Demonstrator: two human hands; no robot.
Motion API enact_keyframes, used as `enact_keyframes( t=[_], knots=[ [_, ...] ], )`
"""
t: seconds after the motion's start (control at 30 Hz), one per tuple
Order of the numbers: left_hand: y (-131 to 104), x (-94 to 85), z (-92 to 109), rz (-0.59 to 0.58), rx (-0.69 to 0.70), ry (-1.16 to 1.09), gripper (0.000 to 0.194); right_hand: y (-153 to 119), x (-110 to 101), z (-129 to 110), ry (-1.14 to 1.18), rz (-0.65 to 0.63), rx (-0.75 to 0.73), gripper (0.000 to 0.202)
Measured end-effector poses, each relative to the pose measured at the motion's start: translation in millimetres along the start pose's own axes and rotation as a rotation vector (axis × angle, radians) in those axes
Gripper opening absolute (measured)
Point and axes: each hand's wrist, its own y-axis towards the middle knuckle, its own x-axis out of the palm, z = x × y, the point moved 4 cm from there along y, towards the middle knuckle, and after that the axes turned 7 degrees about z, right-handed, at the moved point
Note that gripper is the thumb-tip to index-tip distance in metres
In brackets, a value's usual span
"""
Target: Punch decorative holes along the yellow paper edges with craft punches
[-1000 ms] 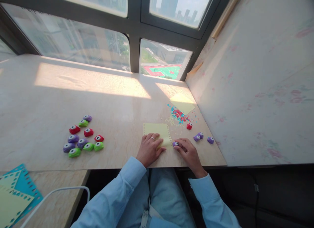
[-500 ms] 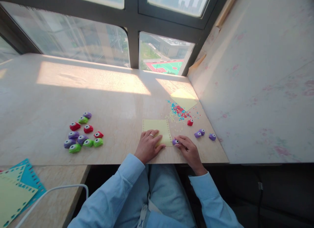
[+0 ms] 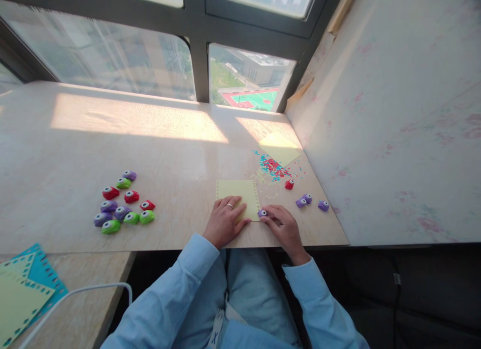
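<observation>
A yellow paper (image 3: 237,190) with small holes along its left and right edges lies on the table. My left hand (image 3: 226,220) rests on its lower part, fingers spread, a ring on one finger. At the paper's lower right corner, my right hand (image 3: 282,227) grips a small purple punch (image 3: 262,213) with a round white and dark top. Its far side and the paper edge under it are hard to make out.
Several purple, green and red punches (image 3: 121,212) stand at the left. On the right are a red punch (image 3: 289,184), purple punches (image 3: 323,205), confetti (image 3: 273,167) and another yellow paper (image 3: 280,147). Punched sheets (image 3: 22,299) lie lower left, beside a white cable (image 3: 90,287).
My right hand has brought the purple punch slightly left, up against the paper's right edge. My left hand stays on the paper. The whole view has shifted a little.
</observation>
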Motion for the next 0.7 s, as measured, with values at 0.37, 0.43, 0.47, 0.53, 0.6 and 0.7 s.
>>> enact_keyframes(
  t=[0.37,0.43,0.47,0.53,0.6,0.7],
  knots=[
    [-2.2,-0.5,1.7,-0.013,-0.012,0.015,0.036,-11.7,0.9,-16.4,-0.020,-0.011,0.040,0.023],
    [-2.1,-0.4,1.7,-0.026,-0.020,0.017,0.037,-15.9,-2.4,-15.3,-0.023,-0.015,0.027,0.023],
    [-2.0,-0.4,1.7,-0.031,-0.025,0.016,0.037,-17.7,-3.9,-14.9,-0.025,-0.009,0.018,0.023],
    [-1.9,-0.8,1.6,-0.038,-0.028,0.011,0.037,-20.5,-6.1,-14.3,-0.030,0.012,0.001,0.023],
    [-1.8,-1.3,1.7,-0.041,-0.025,-0.003,0.035,-22.2,-6.8,-13.6,-0.035,0.036,-0.010,0.023],
    [-1.7,-2.1,2.0,-0.041,-0.014,-0.023,0.034,-22.4,-5.4,-12.8,-0.045,0.053,-0.016,0.023]
  ],
)
